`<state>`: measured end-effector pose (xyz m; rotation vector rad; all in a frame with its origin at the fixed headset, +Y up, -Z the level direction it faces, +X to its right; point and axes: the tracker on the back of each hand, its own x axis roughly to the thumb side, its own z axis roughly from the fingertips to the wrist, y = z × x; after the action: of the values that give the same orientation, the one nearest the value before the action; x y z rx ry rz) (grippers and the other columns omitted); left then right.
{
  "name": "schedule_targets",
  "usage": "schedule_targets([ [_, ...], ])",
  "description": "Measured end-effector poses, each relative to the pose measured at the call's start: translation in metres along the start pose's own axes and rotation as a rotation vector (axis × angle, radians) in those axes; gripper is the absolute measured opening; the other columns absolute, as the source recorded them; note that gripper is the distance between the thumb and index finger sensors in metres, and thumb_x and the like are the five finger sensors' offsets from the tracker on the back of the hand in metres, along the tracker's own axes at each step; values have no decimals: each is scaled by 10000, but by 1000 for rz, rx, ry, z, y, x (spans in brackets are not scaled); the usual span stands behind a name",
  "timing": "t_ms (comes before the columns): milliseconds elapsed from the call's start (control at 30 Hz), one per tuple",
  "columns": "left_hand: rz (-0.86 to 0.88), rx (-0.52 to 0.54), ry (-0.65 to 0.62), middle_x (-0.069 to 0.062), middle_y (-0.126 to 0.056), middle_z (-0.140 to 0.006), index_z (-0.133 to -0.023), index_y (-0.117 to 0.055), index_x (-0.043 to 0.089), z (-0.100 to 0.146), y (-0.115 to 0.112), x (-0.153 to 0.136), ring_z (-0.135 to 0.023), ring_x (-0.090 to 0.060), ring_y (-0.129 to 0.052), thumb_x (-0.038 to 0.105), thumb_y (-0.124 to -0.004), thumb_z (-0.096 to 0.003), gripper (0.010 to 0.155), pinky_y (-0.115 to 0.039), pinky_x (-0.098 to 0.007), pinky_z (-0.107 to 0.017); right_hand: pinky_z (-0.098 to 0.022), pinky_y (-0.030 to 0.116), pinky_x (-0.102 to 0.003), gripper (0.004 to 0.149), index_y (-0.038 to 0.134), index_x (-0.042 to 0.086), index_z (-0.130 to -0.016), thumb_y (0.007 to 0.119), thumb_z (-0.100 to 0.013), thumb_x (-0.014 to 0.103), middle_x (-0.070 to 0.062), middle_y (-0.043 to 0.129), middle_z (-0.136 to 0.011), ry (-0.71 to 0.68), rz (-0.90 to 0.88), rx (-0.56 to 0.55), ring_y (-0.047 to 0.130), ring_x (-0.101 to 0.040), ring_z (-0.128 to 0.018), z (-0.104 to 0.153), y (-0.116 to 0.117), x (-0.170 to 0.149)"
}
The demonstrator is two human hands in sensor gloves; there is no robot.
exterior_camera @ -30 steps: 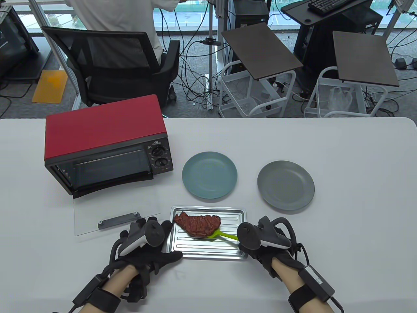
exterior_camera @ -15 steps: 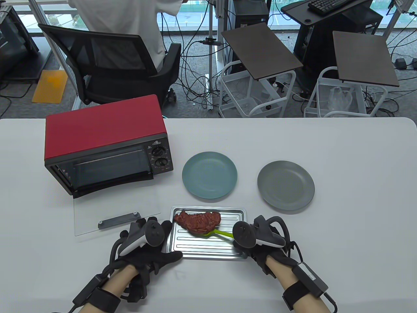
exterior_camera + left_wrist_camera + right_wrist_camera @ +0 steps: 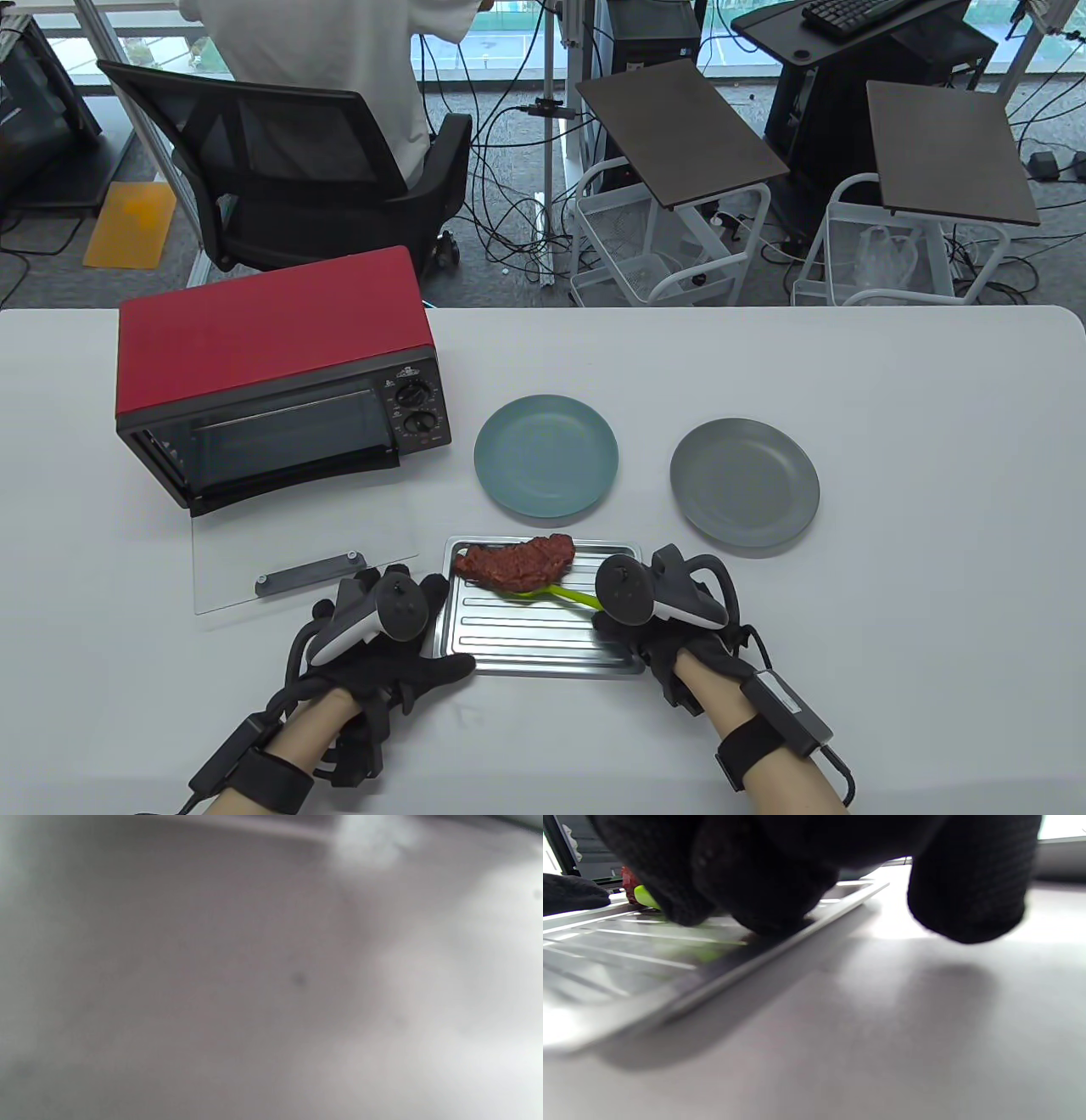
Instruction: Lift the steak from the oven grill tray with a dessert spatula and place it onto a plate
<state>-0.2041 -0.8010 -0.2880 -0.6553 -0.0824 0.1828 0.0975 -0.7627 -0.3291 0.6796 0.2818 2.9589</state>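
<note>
A red steak [image 3: 514, 562] lies at the back of the ribbed metal oven tray [image 3: 543, 649], its right end lifted off the metal. The green dessert spatula [image 3: 550, 591] reaches under it from the right. My right hand [image 3: 629, 626] grips the spatula's handle at the tray's right edge. In the right wrist view its gloved fingers [image 3: 763, 878] sit on the tray's rim [image 3: 755, 950], with the spatula [image 3: 645, 896] and a bit of steak [image 3: 629, 878] beyond. My left hand [image 3: 399, 632] lies flat against the tray's left edge. The left wrist view is a grey blur.
A teal plate [image 3: 545, 456] stands just behind the tray and a grey plate [image 3: 744, 482] to its right. A red toaster oven [image 3: 280, 373] at the left has its glass door [image 3: 297, 569] folded down onto the table beside my left hand.
My right hand has slid left, pushing the spatula further under the steak. The steak's right end has risen and the meat has bunched toward the tray's back. The left hand has stayed put.
</note>
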Motion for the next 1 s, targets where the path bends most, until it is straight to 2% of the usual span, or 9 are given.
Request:
schedule_targets([
  [167,0,-2,3,56,215,-1071,-970,107,492,0,0,0,-1041,-362,210,929,-525,-331,999,-9,-776,-659,-338,875,-384,367,1173,55,-164,971,-394,258,422,825,-491,12,2,-17,851,-104,-56,-5,2,0],
  [267,1,-3,2,56,218,-1070,-969,109,493,0,0,0,-1040,-359,214,929,-525,-330,1000,-6,-775,-658,-338,871,-389,358,1168,45,-188,968,-394,258,425,838,-466,8,-12,-23,849,-105,-63,-4,2,-1],
  [467,1,-7,2,59,229,-1063,-963,120,496,0,0,-1,-1034,-354,227,933,-515,-325,1001,7,-771,-654,-328,868,-389,402,1155,-1,-235,936,-407,290,297,902,-436,-33,-34,-39,846,-105,-59,-3,2,-4],
  [633,3,-10,2,59,233,-1060,-962,122,497,0,0,-1,-1031,-353,231,934,-515,-324,1002,10,-770,-653,-333,866,-385,384,1137,29,-279,914,-416,310,211,948,-375,-51,-29,-49,844,-103,-60,-1,2,-3],
  [800,4,-11,1,60,236,-1059,-961,125,499,0,0,-1,-1030,-353,235,934,-515,-323,1003,15,-769,-652,-355,863,-378,356,1089,47,-400,891,-429,341,104,972,-315,-65,-31,-72,844,-100,-69,2,1,-3],
  [1000,5,-11,2,59,234,-1059,-961,122,500,0,-1,-1,-1029,-354,234,934,-517,-324,1002,15,-769,-652,-358,863,-369,359,1020,68,-522,860,-439,378,62,963,-299,-73,-46,-120,845,-103,-61,6,-1,-2],
])
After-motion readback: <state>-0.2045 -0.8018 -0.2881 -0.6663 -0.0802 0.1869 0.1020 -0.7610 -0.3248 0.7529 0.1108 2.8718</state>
